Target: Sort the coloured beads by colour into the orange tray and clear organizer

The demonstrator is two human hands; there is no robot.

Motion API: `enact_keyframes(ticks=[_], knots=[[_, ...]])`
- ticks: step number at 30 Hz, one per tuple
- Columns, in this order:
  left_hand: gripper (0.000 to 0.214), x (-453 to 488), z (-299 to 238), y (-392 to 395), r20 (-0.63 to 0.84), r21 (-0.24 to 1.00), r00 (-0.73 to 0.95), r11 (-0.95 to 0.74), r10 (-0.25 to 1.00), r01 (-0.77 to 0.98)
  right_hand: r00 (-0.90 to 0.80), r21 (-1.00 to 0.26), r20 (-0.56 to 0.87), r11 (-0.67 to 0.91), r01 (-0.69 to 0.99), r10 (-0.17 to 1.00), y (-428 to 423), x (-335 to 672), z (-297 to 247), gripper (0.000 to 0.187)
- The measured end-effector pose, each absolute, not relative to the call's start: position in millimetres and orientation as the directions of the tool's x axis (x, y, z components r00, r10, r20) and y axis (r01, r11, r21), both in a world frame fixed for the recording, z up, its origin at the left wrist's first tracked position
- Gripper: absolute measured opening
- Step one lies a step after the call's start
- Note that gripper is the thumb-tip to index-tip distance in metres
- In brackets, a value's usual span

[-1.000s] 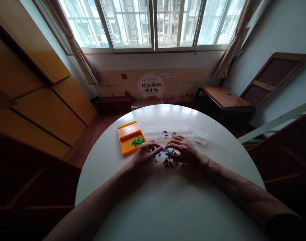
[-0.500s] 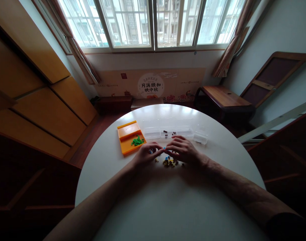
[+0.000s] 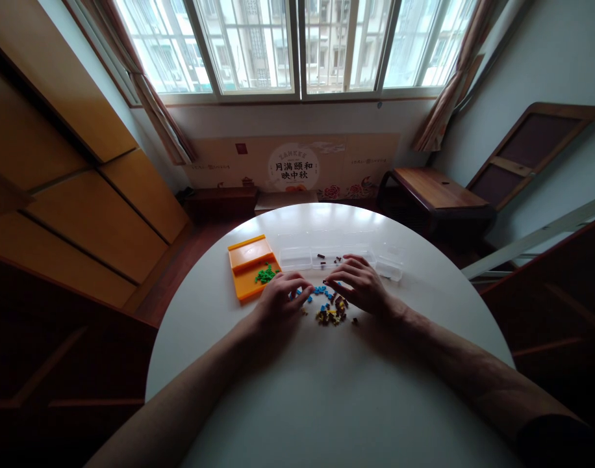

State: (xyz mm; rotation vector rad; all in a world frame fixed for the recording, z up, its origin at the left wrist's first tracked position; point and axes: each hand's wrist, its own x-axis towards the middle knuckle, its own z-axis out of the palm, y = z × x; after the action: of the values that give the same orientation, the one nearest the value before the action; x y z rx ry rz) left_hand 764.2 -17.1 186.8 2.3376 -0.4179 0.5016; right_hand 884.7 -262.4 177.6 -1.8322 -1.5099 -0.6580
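Taking the blue pieces (image 3: 320,290) on the table (image 3: 302,403) as the centre, with twelve o'clock towards the window, the left hand (image 3: 284,294) is lying at nine, curling loosely over a few of them. Its thumb and forefinger are standing apart at the tips; whether its palm is hiding anything, I cannot tell. The right hand (image 3: 358,284) is spreading at three, its fingers half bent. A brown piece (image 3: 325,281) is showing by its fingertips, but I cannot tell whether they are pinching it.

At five, yellow pieces (image 3: 333,316) are lying heaped with more brown ones, and one stray (image 3: 354,321) is sitting apart at four. This mix looks like the part left to do, with blue lying loosely grouped and yellow and brown running together.

Further out, at ten, the orange tray (image 3: 245,286) is holding only green pieces (image 3: 265,274); that colour seems done. At twelve, the clear box (image 3: 297,264) is holding a few dark bits (image 3: 321,256), seemingly just a start. Between two and three, a small box (image 3: 389,269) is standing.
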Motion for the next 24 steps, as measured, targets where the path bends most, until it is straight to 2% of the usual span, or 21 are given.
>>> enact_keyframes(ticks=[2, 6, 10, 17, 24], knots=[[0.027, 764, 186, -15, 0.466, 0.502, 0.863, -0.746, -0.192, -0.437, 0.263, -0.190, 0.768, -0.185, 0.964, 0.583, -261, 888, 176, 0.008], [0.025, 764, 183, -15, 0.473, 0.453, 0.854, -0.771, -0.218, -0.448, 0.411, -0.229, 0.791, -0.403, 0.886, 0.454, -261, 898, 171, 0.013], [0.022, 763, 181, -16, 0.467, 0.424, 0.852, -0.785, -0.239, -0.452, 0.538, -0.272, 0.734, -0.547, 0.792, 0.415, -263, 906, 166, 0.010], [0.012, 760, 181, -18, 0.448, 0.439, 0.837, -0.737, -0.316, -0.513, 0.546, -0.301, 0.687, -0.497, 0.814, 0.478, -260, 898, 166, 0.012], [0.014, 757, 187, -19, 0.457, 0.409, 0.781, -0.679, -0.427, -0.610, 0.535, -0.352, 0.671, -0.414, 0.839, 0.513, -260, 896, 169, 0.011]])
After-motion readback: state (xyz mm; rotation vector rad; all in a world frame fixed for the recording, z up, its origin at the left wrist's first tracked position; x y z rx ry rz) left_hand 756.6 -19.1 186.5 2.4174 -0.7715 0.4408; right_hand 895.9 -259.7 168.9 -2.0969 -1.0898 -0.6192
